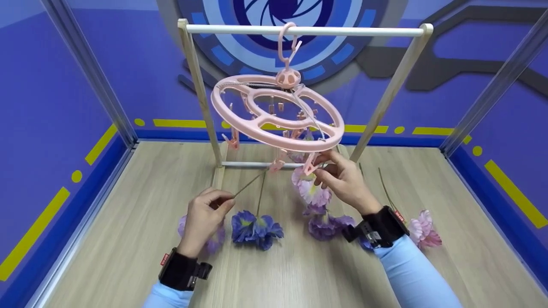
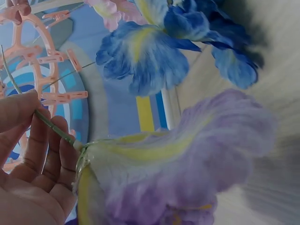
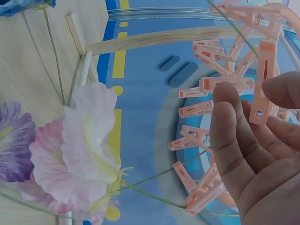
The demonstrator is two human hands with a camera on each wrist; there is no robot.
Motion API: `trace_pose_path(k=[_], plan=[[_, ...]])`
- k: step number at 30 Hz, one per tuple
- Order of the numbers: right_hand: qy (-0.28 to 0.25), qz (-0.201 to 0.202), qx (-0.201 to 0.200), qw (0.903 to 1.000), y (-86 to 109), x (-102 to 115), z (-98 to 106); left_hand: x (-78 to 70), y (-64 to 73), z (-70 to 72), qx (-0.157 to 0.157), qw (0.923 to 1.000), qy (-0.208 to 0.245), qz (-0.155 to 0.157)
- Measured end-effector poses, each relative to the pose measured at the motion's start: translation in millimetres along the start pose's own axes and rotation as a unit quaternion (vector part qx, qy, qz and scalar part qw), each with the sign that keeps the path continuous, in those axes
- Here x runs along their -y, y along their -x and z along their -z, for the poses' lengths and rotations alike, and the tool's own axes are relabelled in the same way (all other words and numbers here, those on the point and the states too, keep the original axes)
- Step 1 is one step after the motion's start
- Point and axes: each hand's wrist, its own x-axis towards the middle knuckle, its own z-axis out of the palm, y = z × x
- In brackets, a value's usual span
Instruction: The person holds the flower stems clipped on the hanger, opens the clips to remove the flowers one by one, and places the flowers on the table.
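My left hand (image 1: 207,214) pinches the thin green stem (image 2: 51,124) of a light purple artificial flower (image 2: 187,154) between thumb and fingertips. The bloom hangs below the palm, and the stem's free end points up toward the pink hanger. My right hand (image 1: 342,179) holds a pink clip (image 3: 263,84) on the near right of the hanger's rim, with the thumb on one side and fingers on the other. The round pink drying hanger (image 1: 274,139) hangs tilted, its right side lower. A pale pink flower (image 3: 86,145) is hanging from it by its stem.
A wooden stand with a white top bar (image 1: 355,31) carries the hanger. On the table (image 1: 137,205) lie a blue flower (image 1: 257,231) between the hands and a pink flower (image 1: 424,231) at the right. A purple flower (image 1: 327,226) is near the right wrist. Blue panels enclose the table.
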Motion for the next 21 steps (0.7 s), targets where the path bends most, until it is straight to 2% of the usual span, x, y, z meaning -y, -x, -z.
trace_pose_path(k=[4,7,13,21], plan=[[-0.008,-0.027,-0.025,0.9993,0.7,-1,-3,3.9,0.8,1.8,-0.004,0.9998,-0.006,0.016],[-0.008,-0.043,-0.029,0.9986,2.5,-3,-6,4.0,0.9,2.9,-0.004,0.9996,-0.004,0.027],[0.013,-0.048,-0.021,0.9985,7.4,-8,-17,0.9,-4.0,2.8,0.0,0.9984,0.008,0.056],[0.01,-0.055,0.007,0.9984,11.1,-11,-37,0.4,-8.6,2.9,0.002,0.9986,-0.002,0.052]])
